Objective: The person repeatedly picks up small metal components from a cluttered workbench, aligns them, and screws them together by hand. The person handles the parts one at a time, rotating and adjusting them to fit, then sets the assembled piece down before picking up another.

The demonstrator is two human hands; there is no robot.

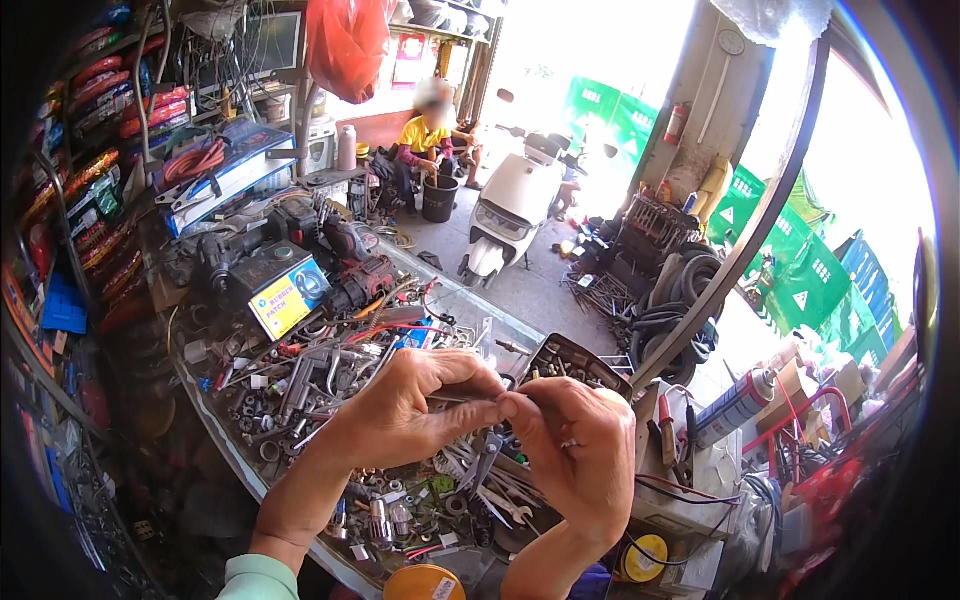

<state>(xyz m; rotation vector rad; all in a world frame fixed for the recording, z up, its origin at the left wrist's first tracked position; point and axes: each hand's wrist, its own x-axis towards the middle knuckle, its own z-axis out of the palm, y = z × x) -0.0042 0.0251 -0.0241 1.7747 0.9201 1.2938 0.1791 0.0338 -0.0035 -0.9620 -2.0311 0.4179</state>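
While both hands meet above the cluttered bench, a thin metal pin [462, 401] runs between them, held level. It is slender, straight and grey, hardly thicker than a wire, and only a short stretch shows between the fingertips; what its ends look like cannot be told. The left hand [405, 408] pinches its left part, thumb and fingers curled round it. The right hand [575, 450] closes on its right end with thumb and forefinger, the other fingers folded into the palm. The two hands touch at the fingertips.

Just below them lies a heap of spanners [490, 490], nuts, sockets and washers spread over the bench [230, 440], which has a glass top. A small orange tin [424, 583] sits at the lower edge, between the forearms. Behind the hands stands a dark tray [590, 358] of small parts, and to its right a spray can [737, 404] lies tilted near a screwdriver [665, 428] with a red handle.

Farther left on the bench are a dark box [280, 290] with a yellow and blue label and a black power tool [345, 262]. Well apart, out on the floor, a white scooter [510, 205] is parked, and a person in a yellow shirt [422, 135] sits beside a black bucket [439, 197]. Tyres [680, 300] are piled to the right of the scooter.
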